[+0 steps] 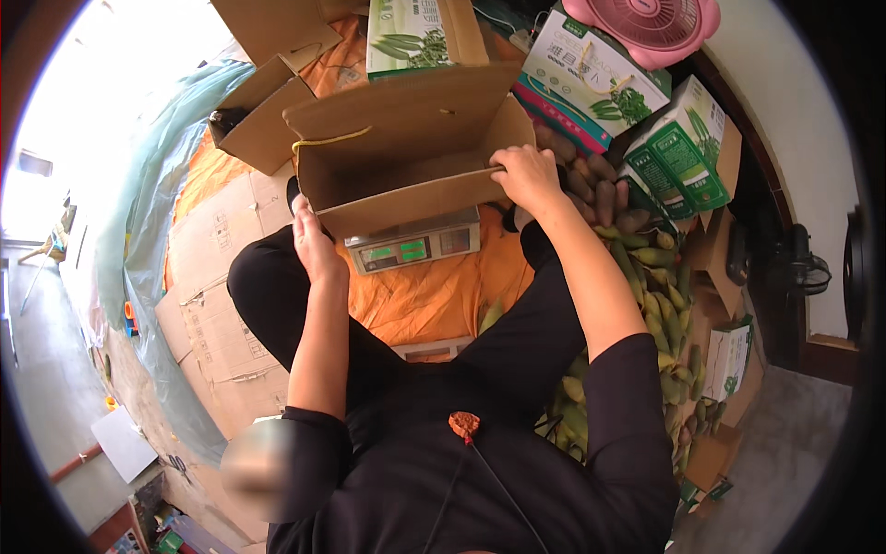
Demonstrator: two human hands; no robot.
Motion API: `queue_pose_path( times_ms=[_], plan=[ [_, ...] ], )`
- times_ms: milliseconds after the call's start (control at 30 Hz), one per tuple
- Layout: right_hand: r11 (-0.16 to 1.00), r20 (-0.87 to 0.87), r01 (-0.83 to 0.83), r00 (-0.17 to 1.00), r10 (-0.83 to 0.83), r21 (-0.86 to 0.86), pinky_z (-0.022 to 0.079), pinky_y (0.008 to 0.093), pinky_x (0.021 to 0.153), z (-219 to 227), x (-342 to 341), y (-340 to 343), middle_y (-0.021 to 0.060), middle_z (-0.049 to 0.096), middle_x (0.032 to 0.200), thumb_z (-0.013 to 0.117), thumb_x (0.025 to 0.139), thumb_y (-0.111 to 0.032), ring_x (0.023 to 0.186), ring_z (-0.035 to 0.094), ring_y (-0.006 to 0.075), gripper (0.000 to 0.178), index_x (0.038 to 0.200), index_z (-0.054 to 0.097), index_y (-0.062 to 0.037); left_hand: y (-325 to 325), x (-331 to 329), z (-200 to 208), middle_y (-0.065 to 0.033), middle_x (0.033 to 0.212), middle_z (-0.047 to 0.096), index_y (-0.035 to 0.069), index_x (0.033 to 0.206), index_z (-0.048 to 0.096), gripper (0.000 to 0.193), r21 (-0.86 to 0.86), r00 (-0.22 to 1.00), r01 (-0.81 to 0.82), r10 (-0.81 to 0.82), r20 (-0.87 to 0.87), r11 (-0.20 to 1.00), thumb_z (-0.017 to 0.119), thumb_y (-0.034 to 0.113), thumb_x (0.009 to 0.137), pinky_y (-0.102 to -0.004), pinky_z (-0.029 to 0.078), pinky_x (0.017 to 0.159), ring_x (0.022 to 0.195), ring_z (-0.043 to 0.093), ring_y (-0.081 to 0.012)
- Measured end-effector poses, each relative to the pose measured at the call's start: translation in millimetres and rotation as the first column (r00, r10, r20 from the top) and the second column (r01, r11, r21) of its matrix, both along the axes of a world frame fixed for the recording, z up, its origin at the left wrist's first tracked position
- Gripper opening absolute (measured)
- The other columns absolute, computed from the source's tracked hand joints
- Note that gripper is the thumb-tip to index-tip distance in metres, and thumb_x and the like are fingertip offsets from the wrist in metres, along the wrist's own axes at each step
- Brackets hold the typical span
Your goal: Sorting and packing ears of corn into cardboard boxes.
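Note:
An open, empty-looking cardboard box (415,171) stands in front of me with its far flap raised and a yellow cord handle (343,138) at its left. Under it is a digital scale (415,247) with a lit green display. My right hand (531,175) has its fingers curled over the rim at the box's right front corner. Along the left end of the box, my left hand (316,242) lies with fingers stretched out against or very near the wall.
Reddish-brown sweet potatoes (604,198) and what look like green-husked ears of corn (660,300) are heaped at my right. Printed cartons (598,78) and a pink fan (651,28) stand behind them. Flattened cardboard (221,277) lies left, on an orange sheet (443,305).

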State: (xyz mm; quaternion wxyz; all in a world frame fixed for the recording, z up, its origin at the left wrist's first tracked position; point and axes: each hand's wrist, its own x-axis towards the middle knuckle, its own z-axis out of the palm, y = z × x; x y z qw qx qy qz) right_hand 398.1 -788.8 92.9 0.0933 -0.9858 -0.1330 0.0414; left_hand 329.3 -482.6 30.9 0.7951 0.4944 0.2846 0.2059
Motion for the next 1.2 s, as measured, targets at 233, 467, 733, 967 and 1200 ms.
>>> queue_pose_path(
  times_ms=[233, 467, 733, 967, 1200],
  plan=[
    [0.998, 0.055, -0.025, 0.998, 0.028, -0.054, 0.04, 0.0417, 0.077, 6, -4, 11, 0.0039, 0.068, 0.088, 0.065, 0.08, -0.023, 0.089, 0.06, 0.0252, 0.013, 0.089, 0.071, -0.0161, -31, -8, 59, -0.0093, 0.133, 0.05, 0.014, 0.13, 0.051, 0.055, 0.976, 0.936, 0.217, -0.282, -0.21, -0.007, 0.07, 0.016, 0.078, -0.0472, 0.019, 0.111, 0.132, 0.035, -0.0341],
    [0.898, 0.083, 0.051, 0.992, -0.097, 0.438, 0.049, 0.0409, 0.077, 33, -15, -30, 0.0091, 0.068, 0.09, 0.064, 0.079, -0.025, 0.089, 0.064, 0.0292, 0.018, 0.091, 0.07, -0.0127, -22, 12, 35, -0.006, 0.105, 0.063, 0.015, 0.118, 0.058, 0.045, 0.769, 0.78, 0.523, -0.159, -0.606, -0.367, 0.068, 0.013, 0.074, -0.0419, 0.041, 0.091, 0.103, 0.058, -0.0254],
    [0.638, -0.16, 0.381, 0.912, -0.378, 0.669, 0.049, 0.0268, 0.073, 10, -83, -153, 0.0072, 0.069, 0.088, 0.066, 0.084, -0.015, 0.081, 0.064, 0.0139, 0.019, 0.098, 0.067, -0.0022, -15, 23, 36, -0.011, 0.084, 0.065, 0.009, 0.082, 0.062, 0.011, 0.734, 0.729, 0.541, -0.206, -0.652, -0.411, 0.064, 0.018, 0.077, -0.0447, 0.045, 0.074, 0.088, 0.061, -0.0321],
    [0.504, -0.318, 0.736, 0.661, -0.68, 0.452, 0.05, 0.0354, 0.074, -121, -220, -206, 0.0135, 0.068, 0.086, 0.066, 0.08, -0.018, 0.082, 0.066, 0.0273, 0.021, 0.096, 0.068, -0.005, -8, 12, 33, -0.0163, 0.086, 0.064, 0.003, 0.087, 0.062, 0.014, 0.742, 0.72, 0.52, -0.25, -0.647, -0.423, 0.062, 0.014, 0.078, -0.0435, 0.047, 0.072, 0.083, 0.062, -0.0352],
    [0.72, -0.581, 0.643, 0.49, -0.649, -0.261, 0.046, 0.0472, 0.086, -190, -320, -146, 0.0127, 0.062, 0.106, 0.067, 0.078, -0.023, 0.105, 0.057, 0.0284, 0.034, 0.109, 0.062, -0.0114, 5, 10, 20, -0.0172, 0.085, 0.063, 0.003, 0.088, 0.06, 0.013, 0.742, 0.702, 0.57, -0.26, -0.663, -0.353, 0.061, 0.012, 0.08, -0.0415, 0.049, 0.07, 0.08, 0.061, -0.0367]
  ],
)
